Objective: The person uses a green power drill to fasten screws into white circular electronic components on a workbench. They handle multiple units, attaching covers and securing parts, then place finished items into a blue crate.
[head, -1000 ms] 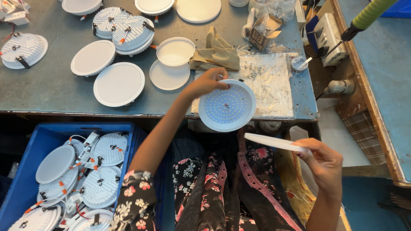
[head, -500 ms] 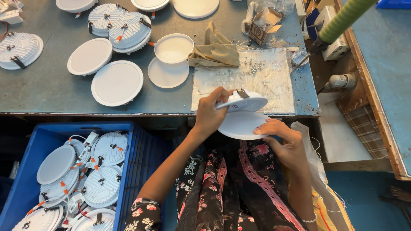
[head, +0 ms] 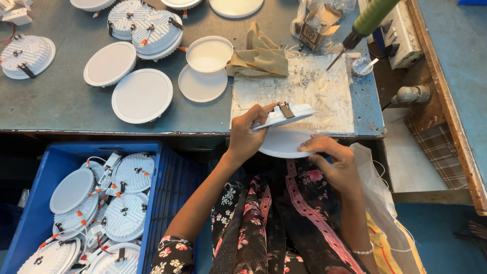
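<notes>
While the left hand [head: 247, 137] pinches a round white lamp housing [head: 284, 115] by its rim, tilted, metal spring clip up, the right hand [head: 332, 160] presses curled fingertips on a smooth white disc [head: 281, 143] just beneath (both at the scuffed grey bench [head: 61, 101] edge).

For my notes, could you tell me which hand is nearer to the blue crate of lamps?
Left. The left hand is just right of the blue crate; the right hand lies farther right.
</notes>
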